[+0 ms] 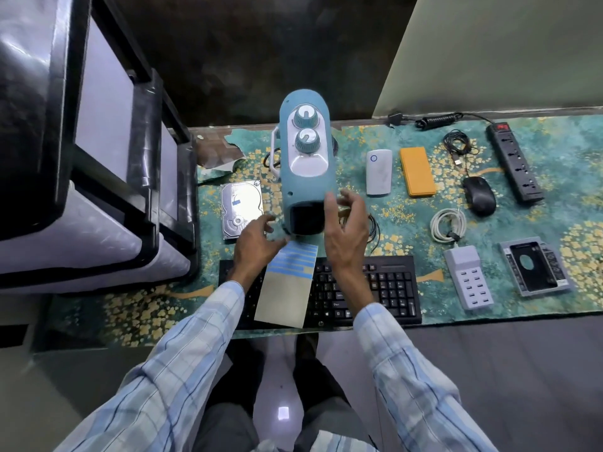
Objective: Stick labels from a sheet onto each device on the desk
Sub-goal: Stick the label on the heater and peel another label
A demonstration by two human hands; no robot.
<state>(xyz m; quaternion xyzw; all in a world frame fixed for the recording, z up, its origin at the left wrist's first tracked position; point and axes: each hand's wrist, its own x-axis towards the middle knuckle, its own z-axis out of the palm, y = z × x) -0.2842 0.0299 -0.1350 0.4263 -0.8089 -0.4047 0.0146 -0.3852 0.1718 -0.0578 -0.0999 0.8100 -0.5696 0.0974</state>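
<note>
A tall blue heater [306,164] with two knobs stands upright at the middle of the desk. A label sheet [287,285] with blue strips at its top lies across the black keyboard [375,288]. My left hand [257,243] hovers just left of the heater's base, touching the sheet's top corner, fingers loosely curled. My right hand [346,226] is at the heater's lower right side, fingers spread, with nothing visibly held. A hard drive [241,208] bearing a small blue label lies to the left.
To the right lie a white power bank [379,172], orange case [417,171], black mouse [479,195], power strip [515,161], coiled white cable [448,225], white USB charger [468,277] and drive caddy [535,269]. Black-framed drawers [98,158] stand at the left.
</note>
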